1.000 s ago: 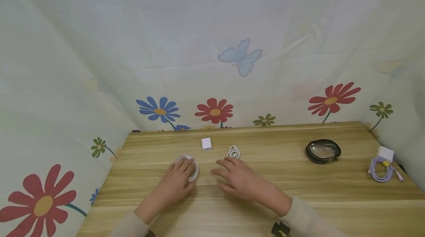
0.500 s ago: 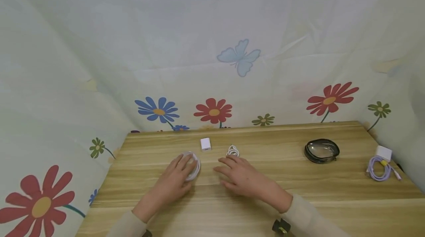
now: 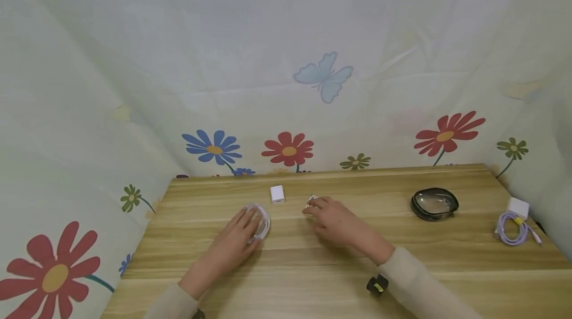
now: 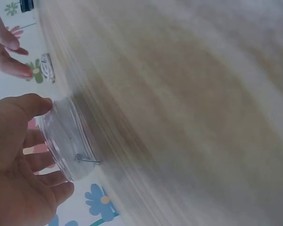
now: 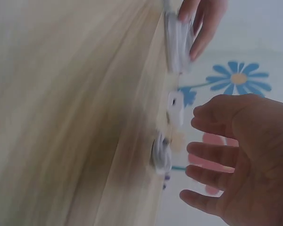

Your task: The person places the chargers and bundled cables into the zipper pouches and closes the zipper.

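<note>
My left hand [image 3: 234, 234] lies over a round clear pouch with a white rim [image 3: 264, 224]. In the left wrist view, its thumb and fingers grip the clear pouch [image 4: 68, 139] from opposite sides, low at the tabletop. My right hand [image 3: 337, 222] reaches over a small coiled white cable [image 3: 311, 200], partly covering it in the head view. From the right wrist, the fingers [image 5: 210, 176] look spread and slightly bent, apart from the cable [image 5: 161, 154], with nothing between them. A white charger plug [image 3: 277, 194] sits behind and between the two hands.
Farther right on the wooden table [image 3: 447, 259] stands a clear pouch with black trim [image 3: 434, 205]. Near the right edge are a white power adapter [image 3: 518, 207] and a coiled lilac cable [image 3: 512, 229]. A flower-printed curtain [image 3: 380, 110] closes off the back and sides.
My right hand has moved forward and slightly right, now over the white cable coil. The white-rimmed pouch has shifted slightly right under my left hand.
</note>
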Motion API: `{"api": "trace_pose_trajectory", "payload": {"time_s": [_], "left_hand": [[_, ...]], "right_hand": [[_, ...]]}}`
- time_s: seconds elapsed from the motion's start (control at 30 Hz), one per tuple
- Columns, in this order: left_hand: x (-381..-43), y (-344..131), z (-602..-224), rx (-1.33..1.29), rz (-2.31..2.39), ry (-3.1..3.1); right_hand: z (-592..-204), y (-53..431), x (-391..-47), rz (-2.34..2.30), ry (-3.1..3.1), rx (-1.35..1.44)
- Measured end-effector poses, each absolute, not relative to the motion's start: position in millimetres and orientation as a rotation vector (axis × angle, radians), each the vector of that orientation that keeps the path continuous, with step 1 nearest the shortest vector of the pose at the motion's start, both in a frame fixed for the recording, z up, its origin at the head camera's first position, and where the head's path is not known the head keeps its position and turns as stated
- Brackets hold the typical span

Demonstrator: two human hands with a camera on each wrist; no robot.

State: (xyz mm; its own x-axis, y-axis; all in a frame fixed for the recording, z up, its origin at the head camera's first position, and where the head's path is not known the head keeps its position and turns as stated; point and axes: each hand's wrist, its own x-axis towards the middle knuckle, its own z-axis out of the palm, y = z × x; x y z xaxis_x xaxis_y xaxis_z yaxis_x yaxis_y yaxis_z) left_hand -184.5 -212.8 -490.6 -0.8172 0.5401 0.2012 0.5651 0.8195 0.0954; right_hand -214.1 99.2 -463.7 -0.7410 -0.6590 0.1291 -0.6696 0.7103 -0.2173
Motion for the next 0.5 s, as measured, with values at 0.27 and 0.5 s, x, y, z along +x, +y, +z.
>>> {"api": "trace_pose_trajectory", "payload": {"time_s": [0.27,0.5], "left_hand": [[-185,-211,-488,-0.823,-0.244,-2.877],[-184,-210,-488,-0.820,-0.268,-2.896]], "right_hand": [[-468,104,-238,0.421,-2.836,1.057],[-468,100,-250,0.470,-2.951,1.070]]}}
